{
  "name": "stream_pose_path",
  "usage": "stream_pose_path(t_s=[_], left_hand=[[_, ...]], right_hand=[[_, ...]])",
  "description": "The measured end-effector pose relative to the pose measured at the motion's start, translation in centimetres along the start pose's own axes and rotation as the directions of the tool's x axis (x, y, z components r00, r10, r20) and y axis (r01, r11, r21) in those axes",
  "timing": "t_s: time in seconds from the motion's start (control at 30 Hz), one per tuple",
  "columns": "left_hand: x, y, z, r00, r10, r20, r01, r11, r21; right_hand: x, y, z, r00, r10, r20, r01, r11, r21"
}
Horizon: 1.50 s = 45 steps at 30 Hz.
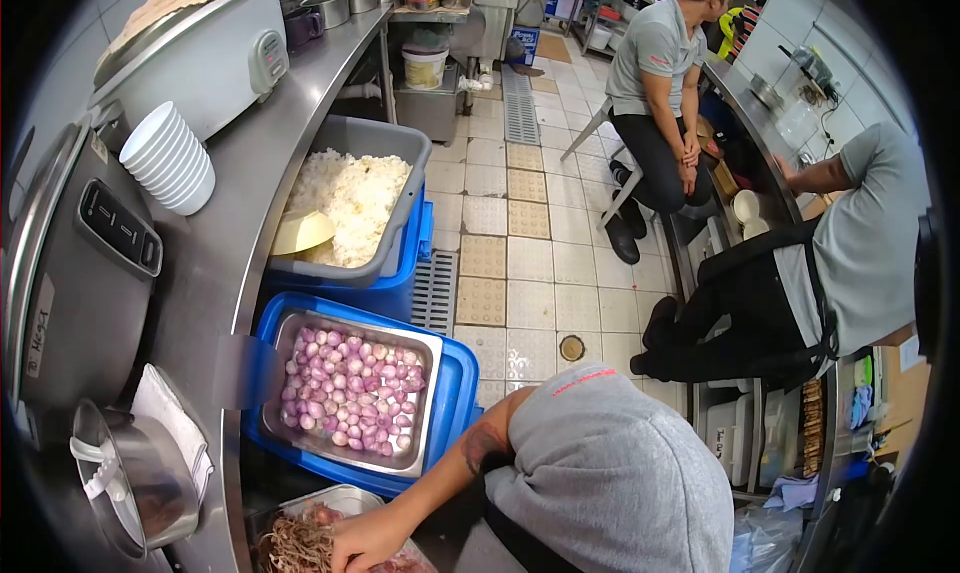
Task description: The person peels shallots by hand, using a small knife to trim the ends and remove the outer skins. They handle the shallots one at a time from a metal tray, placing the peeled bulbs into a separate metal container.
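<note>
My right hand (368, 539) reaches into a light-rimmed container at the bottom edge. Its fingers bend downward close together, partly cut off by the frame, so what they hold is hidden. Against them lies a bunch of brown, dry, root-like stalks (298, 543), with reddish bulbs (325, 514) around. Just beyond, peeled purple shallots (350, 388) lie in a steel tray (433, 398), which rests on a blue lid or tub (463, 378). My grey sleeve and shoulder fill the bottom centre. My left hand does not show.
Cooked rice (365, 208) with a pale scoop (302, 233) fills a grey bin (421, 153). The steel counter (225, 213) at left carries cookers, stacked white cups (168, 158) and a pot (165, 478). One person (650, 83) sits across the aisle; another (870, 243) leans over the right counter.
</note>
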<state>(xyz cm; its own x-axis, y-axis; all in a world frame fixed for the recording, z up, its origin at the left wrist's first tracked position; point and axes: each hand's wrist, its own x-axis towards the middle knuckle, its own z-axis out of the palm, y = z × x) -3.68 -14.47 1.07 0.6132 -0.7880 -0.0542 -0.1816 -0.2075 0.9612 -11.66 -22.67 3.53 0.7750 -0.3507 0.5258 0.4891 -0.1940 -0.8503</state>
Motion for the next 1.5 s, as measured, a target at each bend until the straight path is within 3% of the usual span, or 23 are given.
stream_pose_path(t_s=[0.03, 0.23, 0.33, 0.43, 0.5, 0.57, 0.6, 0.67, 0.73, 0.77, 0.8, 0.83, 0.9, 0.93, 1.0, 1.07, 1.13, 1.17, 1.27, 1.3, 1.5], left_hand=[[0.0, 0.0, 0.0, 1.000, -0.006, 0.000, 0.006, 1.000, -0.006], [-0.8, 0.0, -0.1, 1.000, -0.029, 0.005, 0.029, 0.998, -0.060], [-1.4, -0.2, -0.3, 0.999, -0.036, -0.002, 0.035, 0.995, -0.091], [-2.2, -0.1, -1.0, 0.999, -0.050, -0.015, 0.048, 0.992, -0.113], [-2.7, -0.1, -1.7, 0.998, -0.064, -0.027, 0.059, 0.989, -0.138], [-3.5, 0.0, -3.0, 0.995, -0.080, -0.052, 0.068, 0.979, -0.191], [-4.0, 0.0, -3.9, 0.994, -0.092, -0.065, 0.076, 0.975, -0.211], [-5.6, 0.1, -6.6, 0.986, -0.111, -0.123, 0.076, 0.962, -0.262], [-7.7, 0.9, -8.1, 0.976, -0.125, -0.181, 0.059, 0.942, -0.329], [-8.2, 1.4, -8.1, 0.974, -0.078, -0.211, 0.040, 0.984, -0.175], [-9.1, 3.1, -7.2, 0.938, -0.157, -0.309, 0.048, 0.942, -0.333], [-9.4, 1.8, -7.8, 0.941, -0.153, -0.301, 0.001, 0.893, -0.451], [-10.4, 2.2, -8.0, 0.961, -0.078, -0.266, -0.084, 0.832, -0.549], [-10.9, 3.0, -8.3, 0.968, -0.008, -0.250, -0.149, 0.783, -0.604], [-11.9, 1.3, -9.6, 0.959, 0.010, -0.285, -0.188, 0.774, -0.605], [-12.4, 0.5, -10.0, 0.942, 0.076, -0.326, -0.272, 0.744, -0.611], [-12.7, 1.2, -10.1, 0.918, 0.187, -0.350, -0.367, 0.739, -0.565], [-13.0, 1.4, -10.2, 0.913, 0.180, -0.366, -0.370, 0.742, -0.560], [-13.9, 1.4, -10.5, 0.912, 0.140, -0.386, -0.350, 0.757, -0.552], [-14.1, 1.1, -10.8, 0.916, 0.110, -0.386, -0.325, 0.769, -0.551], [-14.4, 2.4, -11.9, 0.933, 0.154, -0.325, -0.312, 0.795, -0.520]], right_hand=[[0.0, -0.3, 0.1, 1.000, 0.004, -0.014, -0.005, 0.999, -0.041], [-1.0, 0.0, 1.5, 0.998, 0.034, -0.057, -0.026, 0.992, 0.122], [-1.9, 0.7, 2.0, 0.999, -0.011, -0.033, 0.014, 0.996, 0.091], [-2.5, 5.1, 3.9, 0.999, -0.008, 0.031, 0.003, 0.986, 0.168], [-2.6, 3.5, 3.6, 0.972, 0.218, 0.087, -0.234, 0.906, 0.351], [-2.6, 1.1, 3.0, 0.889, 0.410, 0.206, -0.455, 0.733, 0.506], [-2.5, 0.0, 2.8, 0.928, 0.336, 0.163, -0.373, 0.798, 0.473], [-2.3, -0.5, 3.3, 0.896, 0.422, 0.139, -0.436, 0.778, 0.453], [-2.0, 1.5, 4.2, 0.985, 0.163, -0.064, -0.143, 0.958, 0.250], [-1.8, 1.7, 4.4, 0.976, 0.197, -0.093, -0.172, 0.958, 0.228], [-1.4, 0.5, 3.7, 0.980, 0.186, -0.070, -0.180, 0.979, 0.092], [-1.3, 0.4, 3.9, 0.968, 0.247, -0.050, -0.244, 0.968, 0.051], [-1.0, -0.2, 5.0, 0.947, 0.321, -0.011, -0.320, 0.944, 0.079], [-0.8, -0.4, 5.6, 0.973, 0.224, -0.045, -0.228, 0.969, -0.092], [-0.6, -1.6, 6.6, 0.942, 0.335, -0.021, -0.336, 0.941, -0.049], [-0.3, -3.3, 6.7, 0.920, 0.391, 0.041, -0.380, 0.911, -0.159], [-0.7, -2.7, 7.0, 0.952, 0.302, 0.056, -0.291, 0.945, -0.152], [-0.5, -3.6, 7.0, 0.945, 0.314, 0.092, -0.297, 0.940, -0.167], [-0.8, -4.1, 7.6, 0.976, 0.153, 0.157, -0.131, 0.981, -0.140], [-0.9, -5.2, 7.5, 0.945, 0.230, 0.232, -0.219, 0.973, -0.073], [-1.6, -5.9, 8.4, 0.938, 0.117, 0.326, -0.106, 0.993, -0.053]])
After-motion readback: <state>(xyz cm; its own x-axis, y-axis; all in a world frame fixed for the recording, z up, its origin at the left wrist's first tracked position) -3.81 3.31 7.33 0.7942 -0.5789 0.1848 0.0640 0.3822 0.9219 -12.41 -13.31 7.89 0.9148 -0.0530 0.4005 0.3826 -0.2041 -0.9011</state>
